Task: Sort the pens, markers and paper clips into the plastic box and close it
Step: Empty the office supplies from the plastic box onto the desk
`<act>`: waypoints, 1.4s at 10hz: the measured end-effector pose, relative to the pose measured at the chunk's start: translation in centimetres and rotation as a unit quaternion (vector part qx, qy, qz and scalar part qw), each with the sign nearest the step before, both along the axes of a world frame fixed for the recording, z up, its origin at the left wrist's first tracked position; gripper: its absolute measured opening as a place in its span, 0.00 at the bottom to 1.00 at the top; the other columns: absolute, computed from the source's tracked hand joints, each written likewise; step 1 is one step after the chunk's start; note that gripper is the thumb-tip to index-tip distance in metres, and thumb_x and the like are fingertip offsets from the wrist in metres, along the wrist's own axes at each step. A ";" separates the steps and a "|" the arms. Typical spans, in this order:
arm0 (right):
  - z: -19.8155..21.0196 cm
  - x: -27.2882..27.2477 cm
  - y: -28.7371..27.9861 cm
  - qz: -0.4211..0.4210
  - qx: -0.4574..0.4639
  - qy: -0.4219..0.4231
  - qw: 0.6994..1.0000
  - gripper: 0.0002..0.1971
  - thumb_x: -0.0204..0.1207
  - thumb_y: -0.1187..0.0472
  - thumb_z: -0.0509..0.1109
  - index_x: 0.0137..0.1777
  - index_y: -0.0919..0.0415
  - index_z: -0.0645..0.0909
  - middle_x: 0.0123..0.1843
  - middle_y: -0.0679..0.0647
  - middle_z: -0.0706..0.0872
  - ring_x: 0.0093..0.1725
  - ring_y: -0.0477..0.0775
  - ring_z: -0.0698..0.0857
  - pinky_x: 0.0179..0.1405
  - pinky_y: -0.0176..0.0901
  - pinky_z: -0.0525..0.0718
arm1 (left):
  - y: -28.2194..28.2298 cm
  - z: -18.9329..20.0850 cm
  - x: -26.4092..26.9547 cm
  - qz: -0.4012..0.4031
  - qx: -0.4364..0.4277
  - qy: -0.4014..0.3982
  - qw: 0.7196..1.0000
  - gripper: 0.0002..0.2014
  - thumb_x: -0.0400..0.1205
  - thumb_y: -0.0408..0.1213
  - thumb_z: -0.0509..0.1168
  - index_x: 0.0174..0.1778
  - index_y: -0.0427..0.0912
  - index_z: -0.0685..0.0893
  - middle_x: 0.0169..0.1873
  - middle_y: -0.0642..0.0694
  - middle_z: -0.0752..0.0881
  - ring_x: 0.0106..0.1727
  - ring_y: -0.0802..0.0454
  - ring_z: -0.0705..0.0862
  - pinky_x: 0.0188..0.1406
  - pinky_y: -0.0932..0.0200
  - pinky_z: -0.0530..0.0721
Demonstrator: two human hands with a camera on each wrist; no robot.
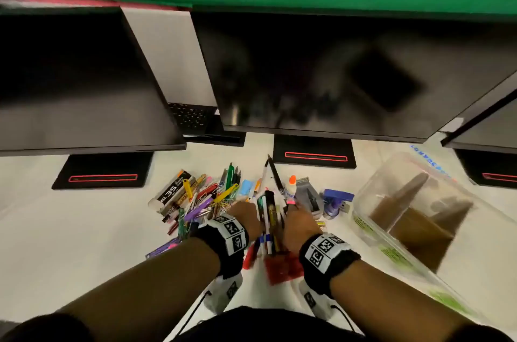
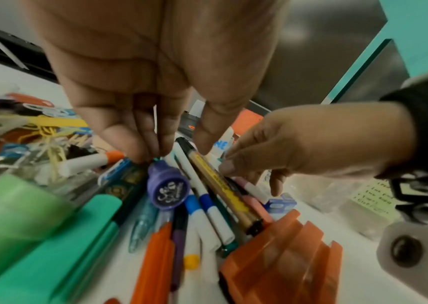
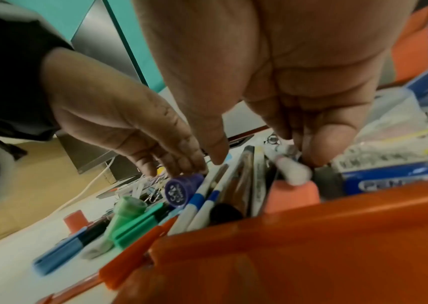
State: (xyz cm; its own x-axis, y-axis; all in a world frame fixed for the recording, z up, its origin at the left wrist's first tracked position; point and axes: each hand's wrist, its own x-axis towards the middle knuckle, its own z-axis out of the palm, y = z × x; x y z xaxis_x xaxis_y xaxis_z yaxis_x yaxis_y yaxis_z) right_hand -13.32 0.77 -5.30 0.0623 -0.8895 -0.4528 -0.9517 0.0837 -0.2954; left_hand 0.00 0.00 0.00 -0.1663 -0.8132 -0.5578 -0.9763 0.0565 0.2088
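Pens (image 1: 269,218), both hands' straight fingers touching

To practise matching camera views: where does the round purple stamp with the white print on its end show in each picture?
Head: not discernible.
Left wrist: purple stamp centre, below the left hand's fingertips.
Right wrist: stamp left of centre.
Shared landmark: blue-banded white pens beside it.

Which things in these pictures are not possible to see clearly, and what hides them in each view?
- Head view: the fingers of the left hand and right hand are behind the backs of the hands, so the grip on the bundle of pens is unclear.
- Head view: the plastic box is blurred and cut by the right edge; its labels are unreadable.
- Right wrist view: the orange plastic piece fills the foreground and covers the pens' lower ends.
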 end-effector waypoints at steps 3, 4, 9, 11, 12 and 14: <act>1.7 -0.4 -0.7 0.073 0.004 -0.009 0.997 0.28 0.77 0.50 0.65 0.71 0.67 0.68 0.70 0.67 0.72 0.70 0.66 0.73 0.70 0.54 0.73 | -0.4 -1.1 -2.8 -0.008 -0.012 -0.144 0.990 0.17 0.86 0.35 0.53 0.65 0.31 0.77 0.63 0.32 0.82 0.64 0.36 0.82 0.62 0.45 0.80; 1.1 -0.2 -1.0 0.102 0.008 0.018 0.995 0.26 0.79 0.49 0.61 0.71 0.66 0.68 0.69 0.66 0.73 0.70 0.66 0.71 0.70 0.54 0.71 | -0.6 -1.1 -3.2 -0.010 -0.020 -0.155 0.988 0.15 0.86 0.35 0.52 0.61 0.33 0.79 0.60 0.36 0.84 0.61 0.40 0.83 0.58 0.49 0.80; 3.1 0.2 -0.9 -0.074 0.053 -0.037 0.995 0.16 0.80 0.60 0.61 0.64 0.67 0.74 0.64 0.65 0.81 0.63 0.63 0.81 0.61 0.48 0.78 | -2.3 -2.7 -1.6 -0.058 -0.029 -0.021 0.998 0.13 0.83 0.42 0.58 0.57 0.40 0.81 0.59 0.42 0.86 0.61 0.43 0.84 0.57 0.50 0.77; 4.8 -1.6 -0.2 -0.164 0.049 -0.155 0.973 0.11 0.76 0.64 0.64 0.32 0.56 0.72 0.35 0.60 0.81 0.35 0.57 0.81 0.41 0.51 0.84 | -2.7 -2.5 -1.1 -0.050 -0.032 0.017 0.998 0.15 0.83 0.44 0.56 0.61 0.42 0.79 0.59 0.41 0.84 0.61 0.41 0.83 0.59 0.49 0.79; 5.5 -2.0 0.6 -0.244 0.042 -0.192 0.950 0.14 0.79 0.55 0.65 0.33 0.58 0.74 0.27 0.55 0.82 0.19 0.47 0.79 0.25 0.37 0.79 | -2.8 -2.1 -1.0 -0.035 -0.039 0.058 0.997 0.15 0.85 0.43 0.54 0.64 0.41 0.74 0.60 0.40 0.83 0.62 0.40 0.82 0.58 0.50 0.78; 7.2 -1.6 2.6 -0.324 -0.014 -0.259 0.910 0.18 0.79 0.55 0.67 0.28 0.58 0.74 0.18 0.47 0.80 0.13 0.38 0.76 0.20 0.26 0.75 | -3.3 -3.2 -0.8 -0.048 0.010 0.120 0.992 0.16 0.85 0.34 0.54 0.68 0.36 0.70 0.62 0.35 0.81 0.63 0.38 0.81 0.58 0.51 0.77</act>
State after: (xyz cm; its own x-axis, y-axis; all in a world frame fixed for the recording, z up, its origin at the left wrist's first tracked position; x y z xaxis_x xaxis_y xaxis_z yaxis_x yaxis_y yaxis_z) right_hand -14.94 3.33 1.95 -0.2808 -0.8266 -0.4877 -0.4384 0.5626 -0.7009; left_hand -0.79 -3.27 -3.16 -0.3721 -0.7761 -0.5091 -0.8885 0.1392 0.4373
